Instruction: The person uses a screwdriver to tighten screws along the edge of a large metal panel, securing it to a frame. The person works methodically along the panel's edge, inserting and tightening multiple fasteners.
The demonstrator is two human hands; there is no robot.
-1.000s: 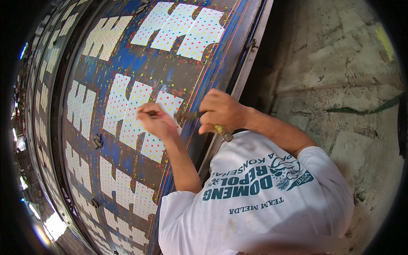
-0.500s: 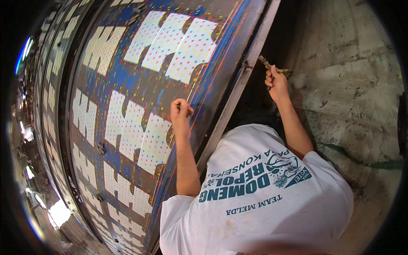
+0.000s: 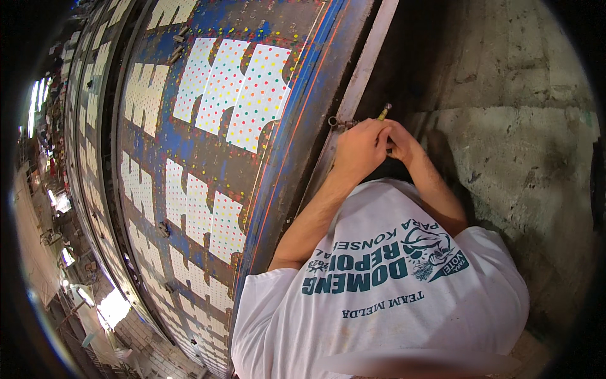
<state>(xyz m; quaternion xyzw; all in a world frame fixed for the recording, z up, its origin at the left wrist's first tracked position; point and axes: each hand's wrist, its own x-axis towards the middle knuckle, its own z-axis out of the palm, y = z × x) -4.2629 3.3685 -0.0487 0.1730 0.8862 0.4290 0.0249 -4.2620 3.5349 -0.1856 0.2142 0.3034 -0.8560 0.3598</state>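
Observation:
My left hand (image 3: 361, 148) and my right hand (image 3: 404, 144) meet just beyond the table's right edge, fingers curled and nearly touching. Between them a narrow, paint-stained tool (image 3: 384, 112) sticks up, its end yellowish; the rest is hidden by my fingers. My right hand is closed on it. The left fingers are closed too, but what they hold, if anything, is hidden. Close by the left hand, a small metal ring fitting (image 3: 333, 120) sits at the metal rail (image 3: 363, 82) along the table.
A long printing table (image 3: 278, 167), stained blue and dark, runs along my left. White cut pieces (image 3: 262, 95) with coloured dots lie on it in rows, with small dark blocks (image 3: 164, 228) among them. A rough concrete surface (image 3: 505, 164) is on the right.
My left hand has moved off the tabletop, rightward past the edge, to join my right hand at the tool. My right hand has shifted slightly left and down in the view.

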